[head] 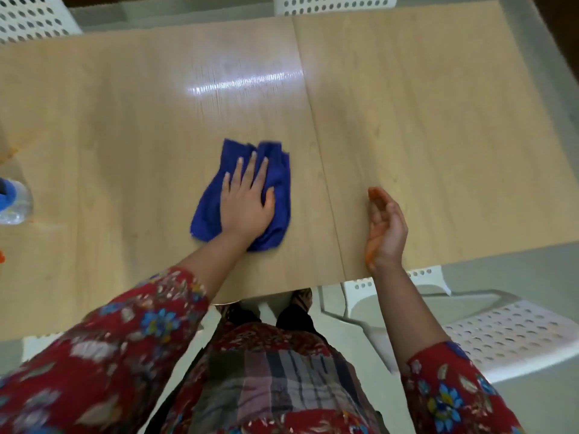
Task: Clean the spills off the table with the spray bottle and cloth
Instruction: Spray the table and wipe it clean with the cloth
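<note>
At the far left edge of the frame, one spray bottle (14,198) stands on the table (438,120), half cut off from view. It is clear plastic with a blue head. I would guess it is light and rigid, maybe slick if wet, and best taken round the neck. Faint orange smears (12,150) lie on the wood just above it.

At centre, one blue cloth (279,170) lies bunched, soft and limp. It would likely crumple rather than glide unless held down by a spread palm. The left hand (247,198) does just that, with fingers straight and flat on the cloth, gripping nothing.

Further right, near the table's lower edge, the right hand (387,228) rests loosely curled and empty, its fingers stained orange.

I count one bottle, one cloth and at least three white perforated chairs (507,336).
</note>
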